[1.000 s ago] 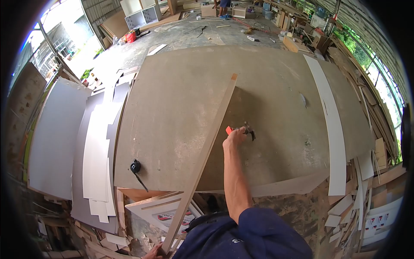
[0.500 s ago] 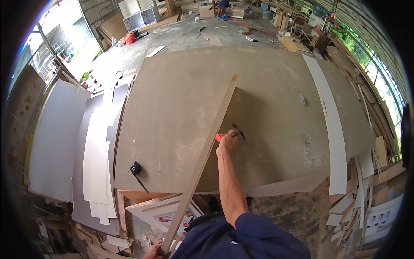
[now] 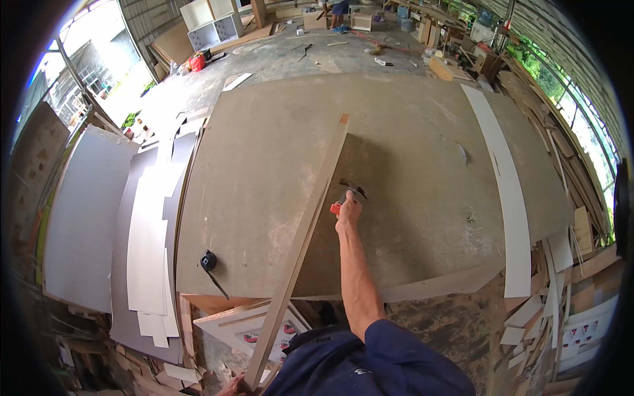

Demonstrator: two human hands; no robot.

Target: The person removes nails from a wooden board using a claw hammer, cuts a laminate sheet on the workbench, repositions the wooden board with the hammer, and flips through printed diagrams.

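My right hand [image 3: 349,210] is closed around a claw hammer [image 3: 354,189], whose red handle end shows beside the fist. It is just right of a long, narrow wooden board [image 3: 308,221] that slants across the worktable. At the bottom edge, my left hand [image 3: 234,385] grips the near end of this board; part of that hand is cut off by the frame. The board's far end lies over the brown tabletop [image 3: 416,138], casting a shadow to its right. A black tape measure [image 3: 208,260] sits on the table's left side, its tongue partly out.
A long white strip [image 3: 500,178] lies across the table's right side. Sheets of white and grey panel [image 3: 146,244] are stacked at left. Offcuts [image 3: 528,317] crowd the floor at right. A framed panel [image 3: 228,323] leans below the table. Far back, a person [image 3: 339,12] stands near cabinets.
The board has shifted left at its far end. My right hand has turned the hammer, its head now higher and further left. My left hand stays at the board's near end.
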